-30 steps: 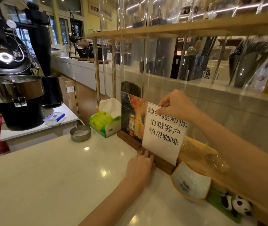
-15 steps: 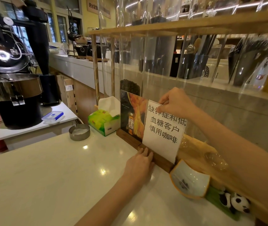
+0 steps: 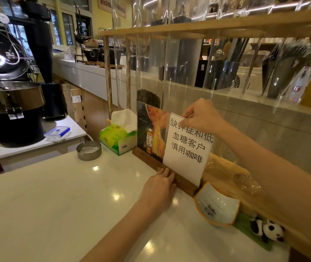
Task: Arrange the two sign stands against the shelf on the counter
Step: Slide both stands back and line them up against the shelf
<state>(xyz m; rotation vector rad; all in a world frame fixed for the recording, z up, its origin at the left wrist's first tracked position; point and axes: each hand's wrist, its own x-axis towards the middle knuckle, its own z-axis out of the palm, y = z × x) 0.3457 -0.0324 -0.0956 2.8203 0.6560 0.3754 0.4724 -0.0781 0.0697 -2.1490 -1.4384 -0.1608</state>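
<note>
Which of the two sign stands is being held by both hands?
The white sign stand with black text; the poster sign stand left of it is untouched.

Warm, fairly bright indoor light; ceiling lamps glint as small spots on the glossy tabletop [image 3: 60, 195]; streaked reflections on clear panels, upper right; wide-angle bending at frame edges; right edge blurred

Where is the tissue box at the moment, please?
In the head view the tissue box sits left of centre on the counter, between the metal ashtray and the poster sign stand.
</note>
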